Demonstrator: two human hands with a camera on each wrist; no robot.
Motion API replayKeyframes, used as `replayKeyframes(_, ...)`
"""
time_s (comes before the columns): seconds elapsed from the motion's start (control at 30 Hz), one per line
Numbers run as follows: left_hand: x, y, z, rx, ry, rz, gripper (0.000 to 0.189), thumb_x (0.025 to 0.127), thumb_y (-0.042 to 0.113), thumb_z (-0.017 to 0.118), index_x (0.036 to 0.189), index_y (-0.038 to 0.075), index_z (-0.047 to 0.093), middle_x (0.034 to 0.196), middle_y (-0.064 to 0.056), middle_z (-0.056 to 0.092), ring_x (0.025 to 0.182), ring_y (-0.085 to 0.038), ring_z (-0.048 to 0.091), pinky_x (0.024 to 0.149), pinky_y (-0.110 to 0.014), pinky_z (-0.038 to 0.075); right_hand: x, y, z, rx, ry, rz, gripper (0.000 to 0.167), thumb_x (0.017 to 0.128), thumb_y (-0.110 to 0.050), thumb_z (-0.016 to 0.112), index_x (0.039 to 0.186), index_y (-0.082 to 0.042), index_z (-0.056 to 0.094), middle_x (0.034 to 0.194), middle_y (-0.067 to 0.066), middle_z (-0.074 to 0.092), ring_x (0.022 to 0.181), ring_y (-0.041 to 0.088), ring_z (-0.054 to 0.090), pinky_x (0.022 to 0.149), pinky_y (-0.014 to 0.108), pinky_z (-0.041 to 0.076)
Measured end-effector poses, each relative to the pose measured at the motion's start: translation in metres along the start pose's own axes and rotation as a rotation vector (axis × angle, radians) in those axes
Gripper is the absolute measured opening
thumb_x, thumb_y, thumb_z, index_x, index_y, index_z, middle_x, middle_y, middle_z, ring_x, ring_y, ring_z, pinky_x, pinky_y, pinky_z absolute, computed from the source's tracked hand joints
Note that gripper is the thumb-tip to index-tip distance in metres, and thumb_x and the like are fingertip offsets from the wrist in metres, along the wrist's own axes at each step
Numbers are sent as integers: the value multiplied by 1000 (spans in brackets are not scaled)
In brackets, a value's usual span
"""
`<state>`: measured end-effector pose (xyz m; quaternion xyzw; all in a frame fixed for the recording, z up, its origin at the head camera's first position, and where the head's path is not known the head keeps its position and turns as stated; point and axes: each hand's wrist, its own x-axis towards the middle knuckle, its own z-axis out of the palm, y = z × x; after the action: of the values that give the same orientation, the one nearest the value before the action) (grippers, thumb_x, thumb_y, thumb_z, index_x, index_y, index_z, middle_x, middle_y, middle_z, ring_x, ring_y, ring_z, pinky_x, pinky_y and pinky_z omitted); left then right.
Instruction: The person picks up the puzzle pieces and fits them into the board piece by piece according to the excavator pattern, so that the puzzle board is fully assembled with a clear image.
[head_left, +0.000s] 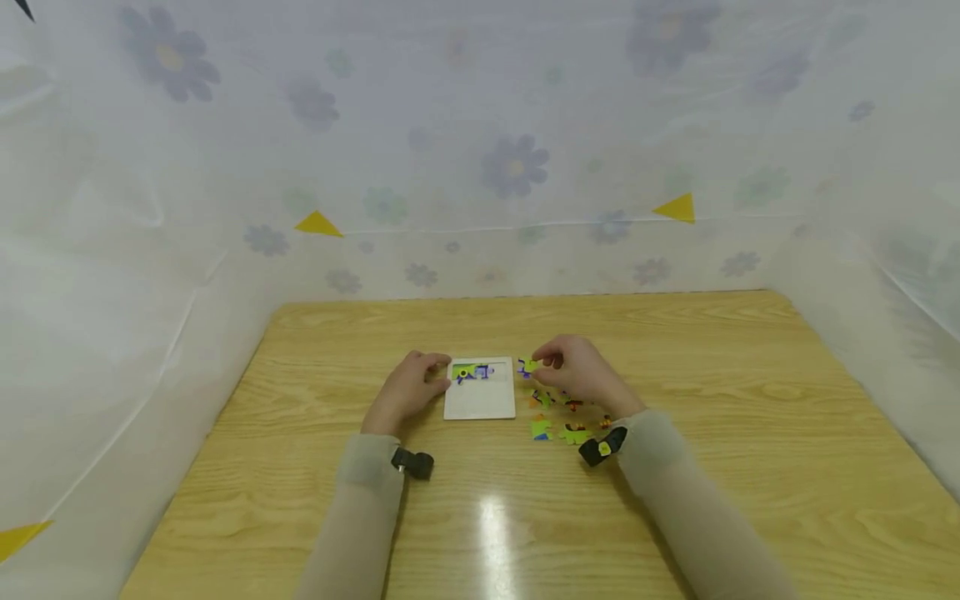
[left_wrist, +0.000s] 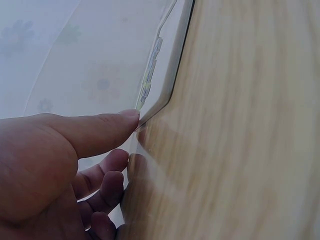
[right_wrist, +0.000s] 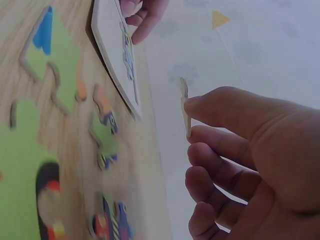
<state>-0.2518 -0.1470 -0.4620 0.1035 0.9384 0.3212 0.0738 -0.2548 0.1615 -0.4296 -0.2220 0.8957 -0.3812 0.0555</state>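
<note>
A square white puzzle board [head_left: 480,403] lies on the table, with joined pieces [head_left: 472,372] showing green and purple along its upper left. My left hand [head_left: 411,385] is at its left edge, thumb and a finger touching the rim. In the left wrist view the thumb [left_wrist: 107,131] lies straight against the board's corner, the other fingers loosely bent below. Just right of the board, my right hand [head_left: 577,367] pinches a green and purple jigsaw piece [head_left: 527,367] between thumb and forefinger. The right wrist view shows this piece [right_wrist: 185,107] edge-on, raised off the table.
Several loose jigsaw pieces lie right of the board, among them a green one with a blue corner [head_left: 541,428] and a green and black one [head_left: 575,434]. Others sit partly beneath the right hand. A flowered white curtain [head_left: 480,250] stands behind the wooden table [head_left: 315,500].
</note>
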Motion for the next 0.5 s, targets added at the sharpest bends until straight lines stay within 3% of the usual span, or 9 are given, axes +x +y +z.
replayKeyframes(0.5, -2, 3, -2, -13, -4, -3, 42, 98, 23, 65, 139, 17, 58, 119, -9, 53, 107, -25, 55, 94, -46, 45, 25, -9, 27, -79, -29, 28, 25, 90, -17, 74, 112, -5, 72, 96, 2, 63, 85, 18, 56, 74, 36, 49)
